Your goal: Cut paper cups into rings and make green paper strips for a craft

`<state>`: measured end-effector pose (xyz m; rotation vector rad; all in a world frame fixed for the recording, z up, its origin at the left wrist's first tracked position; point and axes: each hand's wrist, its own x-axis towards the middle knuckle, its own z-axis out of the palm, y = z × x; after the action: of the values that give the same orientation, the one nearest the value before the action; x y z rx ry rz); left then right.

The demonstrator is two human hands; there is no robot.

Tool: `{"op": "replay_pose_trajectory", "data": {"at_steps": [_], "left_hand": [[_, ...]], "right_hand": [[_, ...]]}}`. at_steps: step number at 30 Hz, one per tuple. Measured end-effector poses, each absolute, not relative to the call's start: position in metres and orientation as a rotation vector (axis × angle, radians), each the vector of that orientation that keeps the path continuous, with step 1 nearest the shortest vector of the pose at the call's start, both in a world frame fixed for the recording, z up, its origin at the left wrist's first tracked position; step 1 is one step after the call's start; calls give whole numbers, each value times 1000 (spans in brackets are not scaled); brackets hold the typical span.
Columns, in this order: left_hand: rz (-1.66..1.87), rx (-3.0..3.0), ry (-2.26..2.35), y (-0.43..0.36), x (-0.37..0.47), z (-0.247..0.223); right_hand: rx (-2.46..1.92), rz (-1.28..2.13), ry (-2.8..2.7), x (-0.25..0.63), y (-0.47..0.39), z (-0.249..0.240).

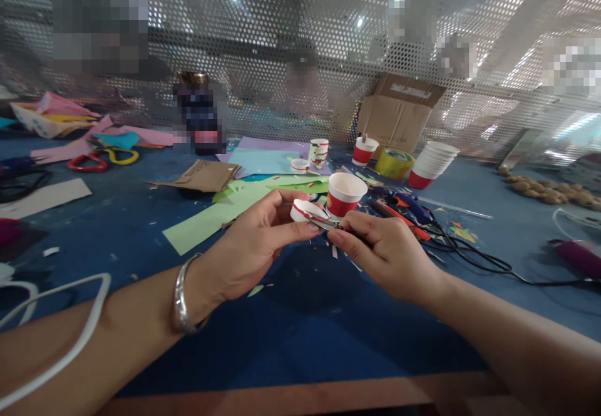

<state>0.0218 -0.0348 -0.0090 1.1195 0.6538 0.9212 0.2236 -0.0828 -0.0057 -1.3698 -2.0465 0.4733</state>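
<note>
Near the middle of the view, my left hand (263, 240) pinches a small white paper cup piece (303, 209) with a red edge between thumb and fingers. My right hand (382, 250) is closed on a thin dark tool that looks like scissors (323, 218); its metal tip meets the edge of the cup piece. The fingers hide the tool's handle. Just behind my hands a red and white paper cup (346, 195) stands upright. Scraps of paper lie on the blue table (300, 328) around and below my hands.
Behind are green paper (206, 215), flattened cardboard (201, 176), a decorated cup (318, 151), another red cup (364, 151), yellow tape (394, 163) and stacked cups (432, 164). A blue glue gun (413, 206) with a black cable lies right. Red-handled scissors (88, 162) lie left.
</note>
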Motion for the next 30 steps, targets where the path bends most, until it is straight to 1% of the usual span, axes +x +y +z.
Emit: {"op": "replay_pose_trajectory", "data": {"at_steps": [5, 10, 22, 30], "left_hand": [[973, 1232, 637, -37, 20, -8], [949, 1278, 666, -36, 20, -10], [764, 1132, 675, -32, 18, -1], [832, 1129, 680, -33, 19, -2]], "right_hand": [[-1352, 445, -2045, 224, -84, -5], [-1344, 427, -2030, 224, -82, -7], [-1358, 471, -2056, 224, -81, -5], [-1358, 477, -2052, 224, -84, -4]]}}
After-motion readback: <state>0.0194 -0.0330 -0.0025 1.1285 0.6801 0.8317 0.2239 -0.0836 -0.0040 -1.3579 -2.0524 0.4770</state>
